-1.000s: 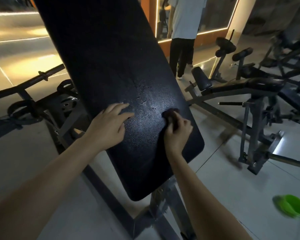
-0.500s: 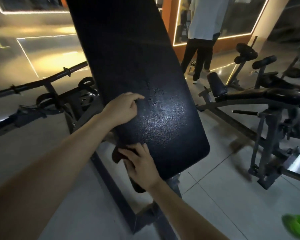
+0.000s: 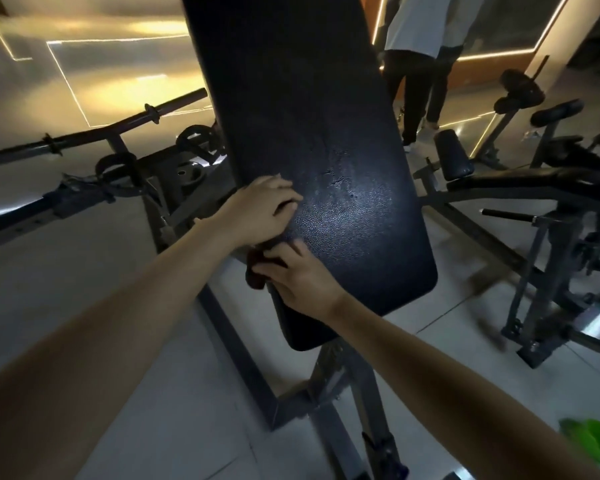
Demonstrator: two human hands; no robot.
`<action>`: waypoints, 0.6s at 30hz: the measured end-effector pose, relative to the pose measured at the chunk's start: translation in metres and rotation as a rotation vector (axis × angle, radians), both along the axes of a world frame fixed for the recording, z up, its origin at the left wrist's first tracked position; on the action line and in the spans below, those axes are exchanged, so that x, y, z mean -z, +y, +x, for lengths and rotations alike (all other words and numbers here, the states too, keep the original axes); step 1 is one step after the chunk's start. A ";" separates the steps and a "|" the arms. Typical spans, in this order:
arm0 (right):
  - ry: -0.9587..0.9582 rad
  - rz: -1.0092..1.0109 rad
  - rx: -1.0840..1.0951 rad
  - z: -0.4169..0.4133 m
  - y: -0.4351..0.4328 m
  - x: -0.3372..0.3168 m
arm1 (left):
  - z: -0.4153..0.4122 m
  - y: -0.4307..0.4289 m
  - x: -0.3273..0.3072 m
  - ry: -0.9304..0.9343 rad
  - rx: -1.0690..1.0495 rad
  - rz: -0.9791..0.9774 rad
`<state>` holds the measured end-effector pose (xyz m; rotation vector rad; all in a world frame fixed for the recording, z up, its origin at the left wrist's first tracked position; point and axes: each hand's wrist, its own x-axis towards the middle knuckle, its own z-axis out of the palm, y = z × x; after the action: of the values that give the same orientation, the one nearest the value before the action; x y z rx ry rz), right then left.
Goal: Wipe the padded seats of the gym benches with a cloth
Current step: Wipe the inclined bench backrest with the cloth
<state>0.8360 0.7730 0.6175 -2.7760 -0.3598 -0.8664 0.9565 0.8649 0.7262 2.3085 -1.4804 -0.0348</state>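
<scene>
From your head view, your left hand (image 3: 260, 209) curls its fingers over the left edge of the tilted padded seat (image 3: 343, 168). Just below it, your right hand (image 3: 302, 277) clutches the dark cloth (image 3: 255, 271) against that same edge, near the lower end.

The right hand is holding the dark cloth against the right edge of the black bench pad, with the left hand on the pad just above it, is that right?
Not quite. The head view shows the right hand holding the dark cloth against the left edge of the black bench pad, not the right edge. The left hand is on the pad just above it.
</scene>
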 end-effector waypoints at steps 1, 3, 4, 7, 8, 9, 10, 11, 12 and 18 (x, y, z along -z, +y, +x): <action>0.006 -0.026 -0.023 -0.009 0.003 0.010 | 0.000 0.001 0.003 0.003 0.006 -0.014; 0.006 -0.067 -0.063 -0.029 0.007 0.029 | 0.000 0.004 0.008 -0.005 0.024 -0.022; 0.011 -0.079 -0.071 -0.037 0.010 0.038 | -0.001 0.007 0.011 -0.018 0.038 -0.020; 0.049 -0.101 -0.055 -0.059 0.016 0.059 | -0.002 0.018 0.021 -0.071 0.081 -0.006; 0.058 -0.105 -0.050 -0.066 0.018 0.064 | -0.003 0.023 0.025 -0.098 0.090 0.006; 0.071 -0.115 -0.050 -0.074 0.019 0.069 | -0.004 0.027 0.029 -0.128 0.100 0.023; 0.080 -0.131 -0.052 -0.082 0.020 0.072 | -0.006 0.031 0.033 -0.163 0.117 0.042; 0.085 -0.150 -0.047 -0.088 0.022 0.075 | -0.007 0.035 0.038 -0.203 0.140 0.062; 0.090 -0.158 -0.031 -0.094 0.026 0.079 | -0.009 0.038 0.043 -0.250 0.166 0.082; -0.001 0.049 0.281 -0.098 0.046 0.095 | -0.029 0.032 0.066 -0.485 0.298 0.186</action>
<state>0.7376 0.8195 0.5226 -2.8219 0.0545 -0.9224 0.9271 0.8966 0.6598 2.3202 -2.1339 0.3415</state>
